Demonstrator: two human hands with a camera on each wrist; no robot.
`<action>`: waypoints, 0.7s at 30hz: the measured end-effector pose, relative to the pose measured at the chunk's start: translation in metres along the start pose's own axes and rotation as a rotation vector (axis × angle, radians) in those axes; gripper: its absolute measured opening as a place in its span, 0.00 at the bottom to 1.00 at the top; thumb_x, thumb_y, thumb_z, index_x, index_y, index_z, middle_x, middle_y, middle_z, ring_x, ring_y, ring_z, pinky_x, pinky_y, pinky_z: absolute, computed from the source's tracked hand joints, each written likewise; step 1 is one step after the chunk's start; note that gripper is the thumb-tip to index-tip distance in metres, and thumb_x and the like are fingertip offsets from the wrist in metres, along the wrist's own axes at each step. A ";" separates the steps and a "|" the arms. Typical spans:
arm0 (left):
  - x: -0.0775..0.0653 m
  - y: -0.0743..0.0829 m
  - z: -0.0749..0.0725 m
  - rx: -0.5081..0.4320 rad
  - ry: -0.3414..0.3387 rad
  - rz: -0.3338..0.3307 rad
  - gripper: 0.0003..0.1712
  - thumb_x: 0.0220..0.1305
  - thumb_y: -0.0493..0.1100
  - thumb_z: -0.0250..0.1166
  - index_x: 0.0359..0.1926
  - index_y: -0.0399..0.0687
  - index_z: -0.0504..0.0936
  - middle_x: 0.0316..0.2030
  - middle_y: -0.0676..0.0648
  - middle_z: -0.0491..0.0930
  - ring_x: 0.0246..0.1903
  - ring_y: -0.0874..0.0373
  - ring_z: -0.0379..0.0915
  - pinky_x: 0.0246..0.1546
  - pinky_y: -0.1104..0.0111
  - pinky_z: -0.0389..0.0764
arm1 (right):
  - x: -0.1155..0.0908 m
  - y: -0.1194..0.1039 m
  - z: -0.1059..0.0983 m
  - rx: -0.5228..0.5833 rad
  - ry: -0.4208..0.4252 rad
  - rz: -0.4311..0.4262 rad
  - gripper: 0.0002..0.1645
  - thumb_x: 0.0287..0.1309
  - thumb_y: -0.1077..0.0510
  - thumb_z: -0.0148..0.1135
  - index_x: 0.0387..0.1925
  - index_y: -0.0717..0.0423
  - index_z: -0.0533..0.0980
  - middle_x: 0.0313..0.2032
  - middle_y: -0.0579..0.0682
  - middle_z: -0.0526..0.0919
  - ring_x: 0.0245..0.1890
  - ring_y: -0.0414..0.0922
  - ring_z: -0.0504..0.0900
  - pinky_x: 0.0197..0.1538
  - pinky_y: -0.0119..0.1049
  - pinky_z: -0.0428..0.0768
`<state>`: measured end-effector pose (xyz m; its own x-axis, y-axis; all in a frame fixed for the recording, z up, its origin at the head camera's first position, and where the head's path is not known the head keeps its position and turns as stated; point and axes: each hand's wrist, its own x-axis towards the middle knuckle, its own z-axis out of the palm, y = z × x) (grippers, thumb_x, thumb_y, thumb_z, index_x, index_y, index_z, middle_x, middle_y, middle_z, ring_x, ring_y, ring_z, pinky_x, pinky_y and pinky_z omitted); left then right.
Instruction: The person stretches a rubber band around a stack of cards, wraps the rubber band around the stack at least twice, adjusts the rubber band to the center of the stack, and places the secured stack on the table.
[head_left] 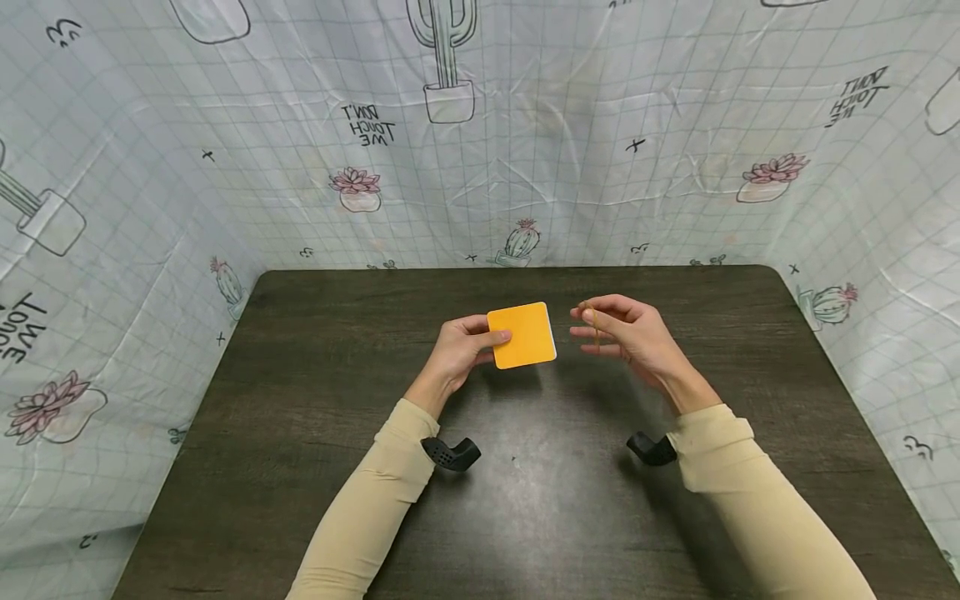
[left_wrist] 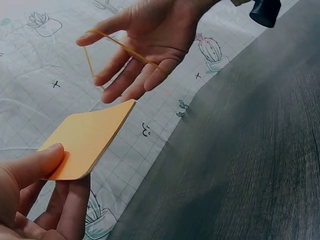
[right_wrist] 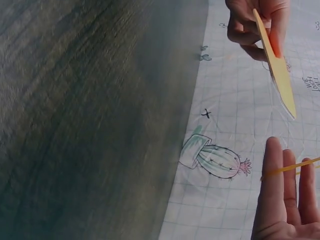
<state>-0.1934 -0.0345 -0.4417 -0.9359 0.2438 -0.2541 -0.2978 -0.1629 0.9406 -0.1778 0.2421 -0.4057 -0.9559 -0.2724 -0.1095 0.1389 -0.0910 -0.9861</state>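
My left hand (head_left: 456,348) pinches a thin orange square card (head_left: 528,336), thumb on its face and fingers behind. A pale edge runs along the card's right side; whether it is one sheet or a small stack I cannot tell. In the left wrist view the card (left_wrist: 90,135) bows slightly. To its right, apart from it, my right hand (head_left: 636,335) is raised with its fingers spread. A thin yellow-orange rubber band (left_wrist: 131,51) is looped round that hand's thumb and fingers and stretched between them. In the right wrist view the band (right_wrist: 287,169) crosses the fingers.
Both hands are above a dark wood-grain table (head_left: 315,417). A white gridded curtain (head_left: 570,167) printed with cacti hangs behind the table and along its sides. Black devices, the left one (head_left: 452,455) and the right one (head_left: 651,448), jut inward from the wrists.
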 end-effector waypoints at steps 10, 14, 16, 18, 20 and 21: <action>-0.001 0.003 0.003 0.050 -0.004 0.010 0.19 0.61 0.33 0.72 0.53 0.33 0.84 0.44 0.38 0.86 0.40 0.49 0.86 0.41 0.58 0.87 | 0.014 -0.010 0.006 -0.168 -0.019 0.054 0.27 0.69 0.50 0.64 0.61 0.62 0.71 0.60 0.59 0.77 0.56 0.59 0.81 0.50 0.53 0.83; -0.002 0.004 0.004 0.068 -0.003 0.007 0.19 0.61 0.34 0.73 0.53 0.33 0.84 0.43 0.38 0.87 0.38 0.48 0.87 0.37 0.58 0.87 | 0.019 -0.012 0.011 -0.211 -0.056 0.084 0.31 0.70 0.48 0.63 0.64 0.62 0.68 0.64 0.65 0.72 0.59 0.63 0.77 0.51 0.53 0.83; -0.002 0.004 0.004 0.080 -0.006 0.001 0.19 0.61 0.35 0.73 0.53 0.33 0.84 0.42 0.38 0.87 0.37 0.48 0.87 0.36 0.59 0.87 | 0.021 -0.012 0.014 -0.225 -0.075 0.096 0.33 0.70 0.48 0.62 0.65 0.65 0.66 0.65 0.65 0.71 0.60 0.63 0.77 0.50 0.54 0.83; -0.002 0.004 0.005 0.088 -0.012 0.000 0.19 0.61 0.35 0.73 0.52 0.33 0.84 0.41 0.38 0.87 0.36 0.48 0.87 0.35 0.59 0.87 | 0.022 -0.013 0.017 -0.245 -0.090 0.108 0.34 0.70 0.47 0.62 0.66 0.65 0.66 0.65 0.64 0.71 0.59 0.63 0.78 0.50 0.54 0.83; -0.002 0.004 0.005 0.086 -0.018 0.001 0.19 0.61 0.35 0.73 0.52 0.33 0.84 0.42 0.39 0.87 0.36 0.49 0.87 0.35 0.59 0.87 | 0.024 -0.013 0.020 -0.260 -0.100 0.119 0.35 0.70 0.47 0.62 0.67 0.66 0.65 0.65 0.63 0.70 0.59 0.62 0.78 0.51 0.57 0.82; -0.002 0.005 0.005 0.084 -0.021 0.003 0.19 0.61 0.34 0.73 0.53 0.33 0.84 0.42 0.38 0.87 0.37 0.49 0.87 0.35 0.59 0.87 | 0.025 -0.013 0.021 -0.268 -0.105 0.123 0.35 0.70 0.47 0.62 0.67 0.65 0.65 0.65 0.63 0.70 0.58 0.62 0.78 0.51 0.58 0.81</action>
<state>-0.1923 -0.0305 -0.4356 -0.9326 0.2631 -0.2471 -0.2771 -0.0830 0.9573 -0.1978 0.2163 -0.3928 -0.9024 -0.3641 -0.2306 0.1656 0.2011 -0.9655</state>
